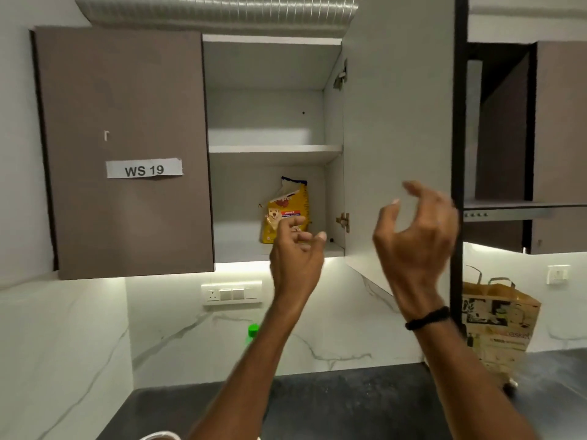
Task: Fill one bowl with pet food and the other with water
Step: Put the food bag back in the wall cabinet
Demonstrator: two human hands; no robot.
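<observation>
A yellow pet food bag (287, 201) with a dog picture stands upright on the lower shelf of the wall cabinet, its top torn open. My left hand (295, 252) is raised in front of the bag's lower part with loosely curled fingers, holding nothing. My right hand (416, 236) hovers in front of the swung-out cabinet door (397, 106), fingers bent and apart, gripping nothing. A green bottle cap (253, 329) peeks out beside my left forearm. At the bottom edge a white rim (160, 435) shows; whether it is a bowl is unclear.
The left cabinet door (127, 147) is closed and carries a "WS 19" label. The upper shelf (274, 149) holds nothing. A brown paper bag (498, 322) stands on the dark countertop (333, 401) at right. A switch panel (232, 293) sits on the marble wall.
</observation>
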